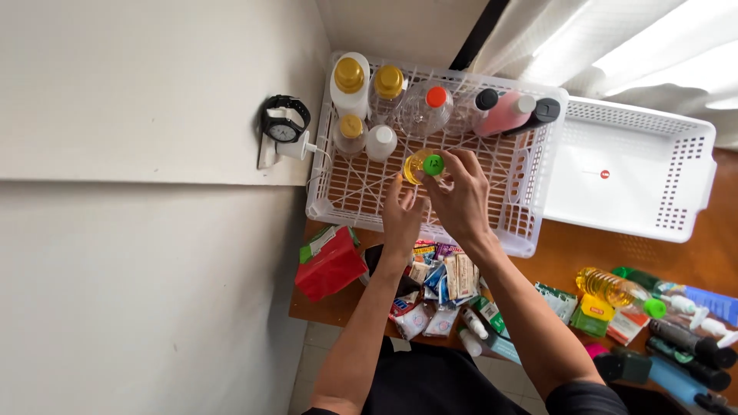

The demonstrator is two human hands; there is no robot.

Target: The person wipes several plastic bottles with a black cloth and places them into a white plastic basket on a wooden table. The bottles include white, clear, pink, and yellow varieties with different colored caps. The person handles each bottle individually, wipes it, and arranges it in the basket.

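Holding a small yellow bottle (419,166) with a green cap over the white lattice basket (530,173), the right hand (460,196) clenches it while the left hand (401,215) touches it with loose fingers; capped bottles (388,96) line the basket's far wall, an empty white basket (626,173) sits beside, packets (442,280) crowd the tabletop (573,253)

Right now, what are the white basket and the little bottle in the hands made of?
The white basket looks like hard, matte plastic: its walls and floor are a moulded grid of slots. The little bottle seems clear, glossy plastic, since yellow liquid shows through; its green cap looks like smooth plastic. The table looks like polished wood.
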